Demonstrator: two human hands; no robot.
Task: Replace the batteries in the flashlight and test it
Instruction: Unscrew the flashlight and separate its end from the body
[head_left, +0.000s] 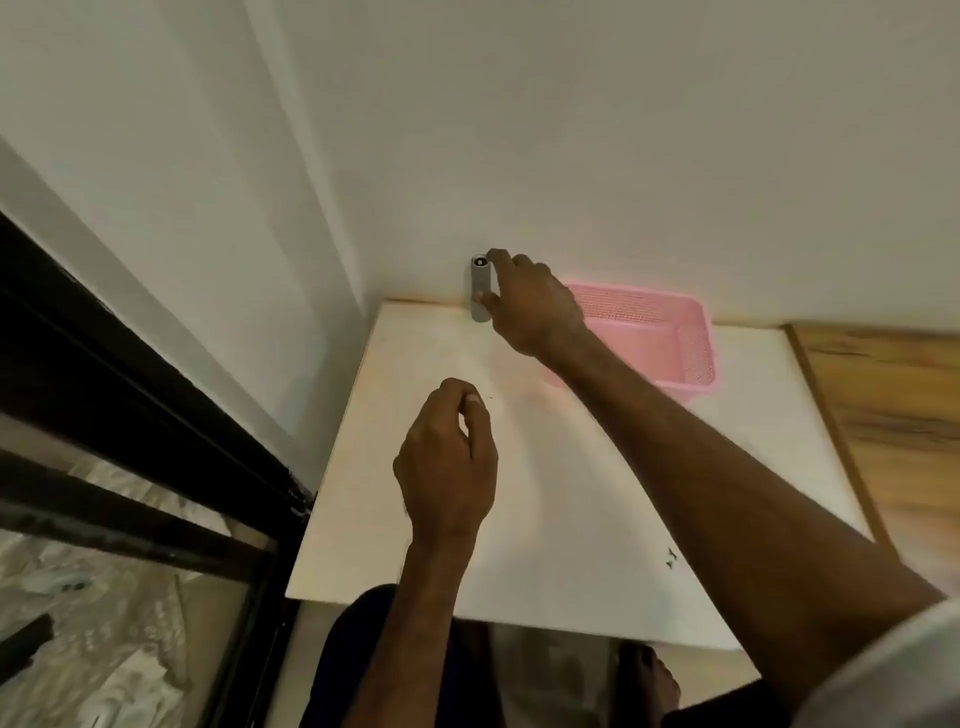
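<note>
A small grey flashlight (479, 288) stands upright at the far edge of a white tabletop (519, 467), right against a pale wall (571, 130). Its round end, with a dark centre, faces up. The right hand (530, 306) reaches across the tabletop and has its grip closed on the flashlight: a forefinger rests at the top rim and the thumb presses the lower body. The left hand (447, 462) hovers nearer the person, over the middle of the tabletop, loosely curled with thumb and fingertips pinched together; whether it holds something small cannot be told. A pink mesh basket (675, 332) sits just beside the right hand, partly hidden by the wrist. Its contents are not visible. No loose batteries can be seen anywhere.

The grasp looks light and taken with the arm stretched far out, so the narrow flashlight could tip, roll on the smooth tabletop, or knock against the wall. Drawing the arm back may brush the basket and shift it. If the flashlight is opened in mid-air, batteries could drop and roll off the open near edge.
</note>
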